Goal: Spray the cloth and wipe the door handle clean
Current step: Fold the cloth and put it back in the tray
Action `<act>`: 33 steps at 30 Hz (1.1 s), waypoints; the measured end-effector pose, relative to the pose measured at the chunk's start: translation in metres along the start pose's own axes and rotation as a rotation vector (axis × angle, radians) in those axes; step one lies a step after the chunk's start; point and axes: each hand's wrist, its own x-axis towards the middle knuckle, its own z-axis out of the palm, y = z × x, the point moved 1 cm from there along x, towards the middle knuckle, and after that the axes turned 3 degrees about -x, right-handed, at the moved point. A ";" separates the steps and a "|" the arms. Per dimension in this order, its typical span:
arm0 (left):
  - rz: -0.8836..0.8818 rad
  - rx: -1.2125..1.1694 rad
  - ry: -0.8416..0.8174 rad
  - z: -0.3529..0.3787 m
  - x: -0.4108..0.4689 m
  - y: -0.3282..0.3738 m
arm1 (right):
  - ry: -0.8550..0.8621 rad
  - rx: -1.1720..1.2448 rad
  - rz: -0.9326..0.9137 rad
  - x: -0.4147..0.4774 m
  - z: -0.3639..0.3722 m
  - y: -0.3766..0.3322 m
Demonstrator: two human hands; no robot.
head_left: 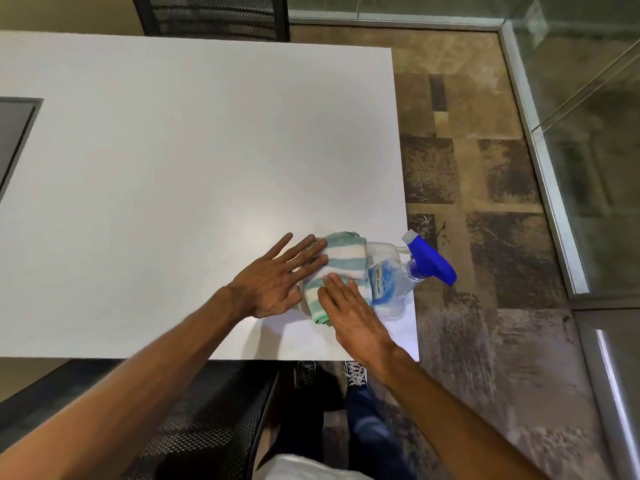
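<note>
Both hands are lying flat and open on the cloth (330, 268), gripping nothing. Left hand (273, 277) is reaching in from the left, its fingers spread and its fingertips resting on the cloth's left side. Right hand (349, 313) is coming in from the near side, its fingers pressing on the cloth's near end.

That cloth, striped green and white and folded into a bundle, is sitting in a clear tray (389, 311) at the surface's (173, 168) near right corner. A spray bottle (405, 271) is lying on its side in the same tray, just right of the cloth and touching it, with its blue trigger head (434, 259) sticking out past the surface's right edge over the carpet (485, 202). The bottle's body is clear with a blue label.

A dark panel (15, 140) is showing at the surface's left edge. A mesh chair (214, 15) is standing beyond the far edge, and another (194, 427) is sitting below the near edge beside the person's shoes (355, 374). Glass partitions (588, 116) are running along the right. No door handle is showing in this view.
</note>
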 end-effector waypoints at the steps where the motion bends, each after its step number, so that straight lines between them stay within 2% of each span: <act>1: -0.005 -0.006 -0.011 0.000 0.000 0.000 | 0.034 0.025 0.003 0.001 0.000 -0.001; 5: 0.006 -0.014 -0.045 0.004 -0.001 -0.002 | 0.102 0.111 -0.003 0.009 0.003 -0.002; 11: 0.026 -0.067 -0.062 0.010 0.001 -0.004 | -0.062 0.139 0.025 0.022 0.010 0.004; 27: -0.040 0.114 -0.257 0.024 0.011 -0.001 | -0.237 0.224 0.099 0.033 0.005 0.007; 31: -0.056 0.168 -0.330 0.021 0.015 0.001 | -0.257 0.298 0.135 0.034 0.002 0.010; 33: -0.054 0.145 -0.330 0.018 0.014 0.001 | -0.198 0.346 0.163 0.029 0.001 0.008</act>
